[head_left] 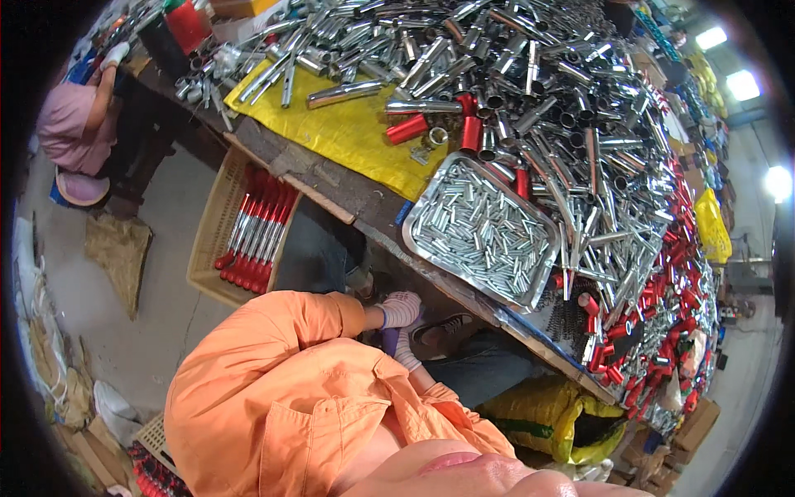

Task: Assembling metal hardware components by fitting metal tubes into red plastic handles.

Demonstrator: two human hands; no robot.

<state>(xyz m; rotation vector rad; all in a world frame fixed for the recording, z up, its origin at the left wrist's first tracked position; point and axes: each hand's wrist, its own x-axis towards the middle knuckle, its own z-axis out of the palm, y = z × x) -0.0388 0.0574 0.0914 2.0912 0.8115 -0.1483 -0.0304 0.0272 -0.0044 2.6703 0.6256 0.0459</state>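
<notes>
Both hands wear white gloves with dark stripes and are low in front of my body, between my knees. My left hand (401,308) is bent over at the wrist, its fingertips hidden. Just below it is my right hand (407,354), mostly covered by the sleeve and arm. A purple patch (389,340) shows between the two; whether it is part of a glove or a separate thing, I cannot tell. Nothing held shows clearly. The nearest thing on the bench is a metal tray (403,230) filled with short silvery pins.
Chrome tubes (497,103) heap over the workbench (331,199), partly on a yellow sheet (331,128). Red-ended parts (662,331) pile at the right. A crate (207,240) of red-handled tools (258,232) stands left. A yellow sack (538,418) lies lower right. Another person (79,124) works far left.
</notes>
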